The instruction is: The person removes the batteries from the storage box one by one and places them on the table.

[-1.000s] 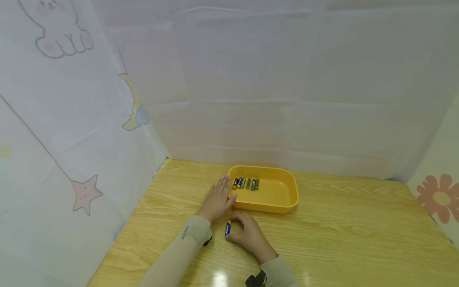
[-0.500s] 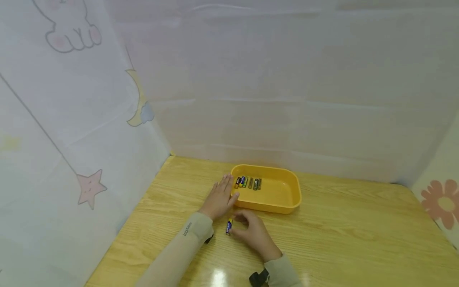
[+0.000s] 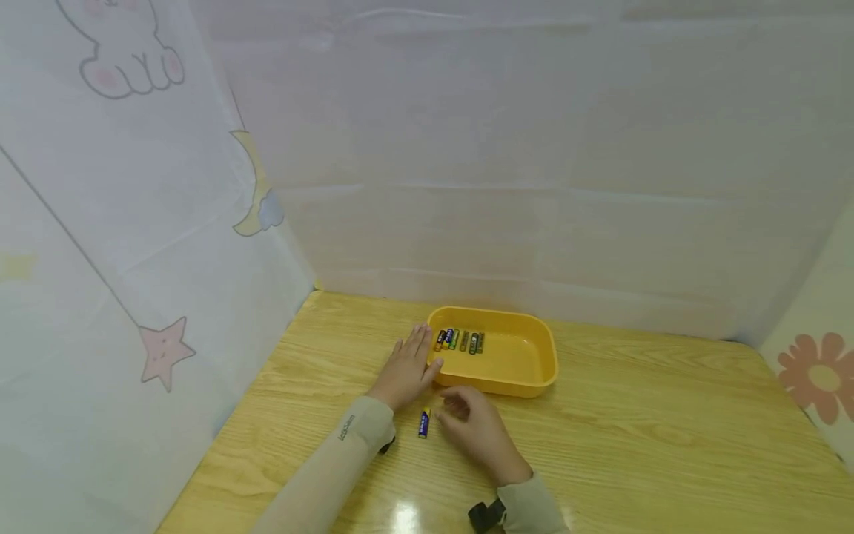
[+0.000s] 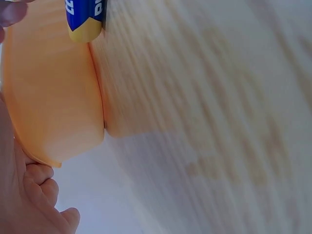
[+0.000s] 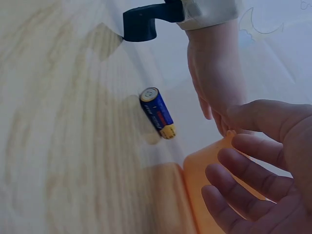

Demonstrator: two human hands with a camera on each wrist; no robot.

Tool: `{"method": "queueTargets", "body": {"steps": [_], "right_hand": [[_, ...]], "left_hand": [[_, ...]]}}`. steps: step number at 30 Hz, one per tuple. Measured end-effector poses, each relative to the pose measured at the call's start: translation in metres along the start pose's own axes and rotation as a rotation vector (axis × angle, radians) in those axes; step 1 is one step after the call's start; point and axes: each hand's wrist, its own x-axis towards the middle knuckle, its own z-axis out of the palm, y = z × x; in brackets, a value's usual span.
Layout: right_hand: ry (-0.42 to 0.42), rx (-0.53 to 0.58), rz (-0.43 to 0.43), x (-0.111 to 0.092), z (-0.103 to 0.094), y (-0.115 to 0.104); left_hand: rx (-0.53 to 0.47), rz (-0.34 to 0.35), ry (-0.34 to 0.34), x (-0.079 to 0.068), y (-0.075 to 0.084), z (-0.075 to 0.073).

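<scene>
A blue and yellow battery (image 3: 424, 423) lies on the wooden table in front of the yellow tray (image 3: 517, 362). My right hand (image 3: 482, 432) is just to the right of this battery, its fingers loosely bent and holding nothing. In the right wrist view a gap shows between the fingertips (image 5: 210, 170) and the battery (image 5: 157, 113). My left hand (image 3: 402, 374) rests against the tray's left side, with fingers stretched along the rim and the thumb near the front corner. Several batteries (image 3: 473, 343) stand or lie in a row inside the tray's left half.
White sheets (image 3: 467, 163) with printed drawings enclose the table (image 3: 654, 415) at the back and sides. The tray stands close to the back sheet. Wooden tabletop extends to its right. A black wrist device (image 3: 485, 515) sits at the right cuff.
My right hand has let go of the blue and yellow battery and drawn away to the right, leaving it on the table. The left hand stays at the tray.
</scene>
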Motion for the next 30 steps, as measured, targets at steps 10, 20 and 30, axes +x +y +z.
{"method": "queueTargets", "body": {"steps": [10, 20, 30], "right_hand": [[0.148, -0.003, -0.050, 0.002, -0.014, -0.009], [0.268, 0.016, -0.171, 0.010, -0.032, -0.013], [0.319, -0.073, -0.244, 0.029, -0.048, -0.002]], "left_hand": [[0.003, -0.001, -0.005, -0.001, 0.001, -0.001], [0.004, -0.001, -0.009, -0.001, 0.000, 0.001], [-0.018, 0.005, 0.007, 0.000, -0.002, 0.002]]}}
